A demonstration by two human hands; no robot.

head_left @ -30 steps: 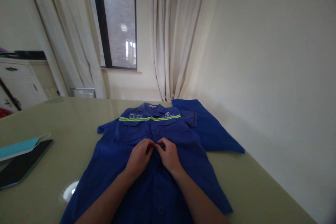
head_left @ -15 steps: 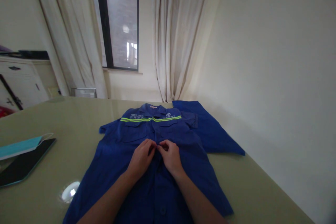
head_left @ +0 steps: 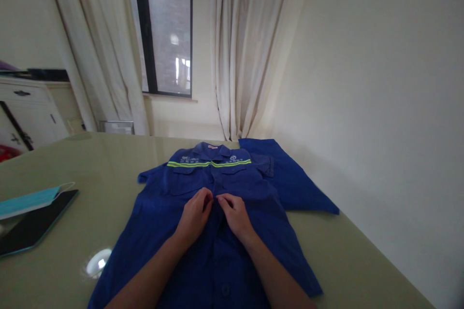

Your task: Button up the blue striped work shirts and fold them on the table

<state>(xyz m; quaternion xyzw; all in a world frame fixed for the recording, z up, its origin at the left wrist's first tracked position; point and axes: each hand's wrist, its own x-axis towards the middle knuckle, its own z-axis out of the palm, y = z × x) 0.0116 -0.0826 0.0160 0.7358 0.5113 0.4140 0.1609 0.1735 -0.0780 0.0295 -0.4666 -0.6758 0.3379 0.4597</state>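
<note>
A blue short-sleeved work shirt (head_left: 250, 188) with a yellow-green reflective stripe across the chest lies flat, front up, on the olive-green table (head_left: 119, 164). My left hand (head_left: 194, 216) and my right hand (head_left: 235, 214) meet at the shirt's middle front closure below the chest pockets. Both pinch the fabric edges there, fingers closed. What lies between the fingertips is too small to make out. A dark button (head_left: 225, 290) shows lower on the placket between my forearms.
A second blue garment (head_left: 293, 181) lies folded at the shirt's right, near the wall. At the left edge a dark tablet (head_left: 32, 224) carries a light blue face mask (head_left: 29, 199). Beyond the table are curtains, a window and a white cabinet (head_left: 25, 111).
My hands have stayed on the shirt's front closure, with only small finger movements. The view has shifted slightly.
</note>
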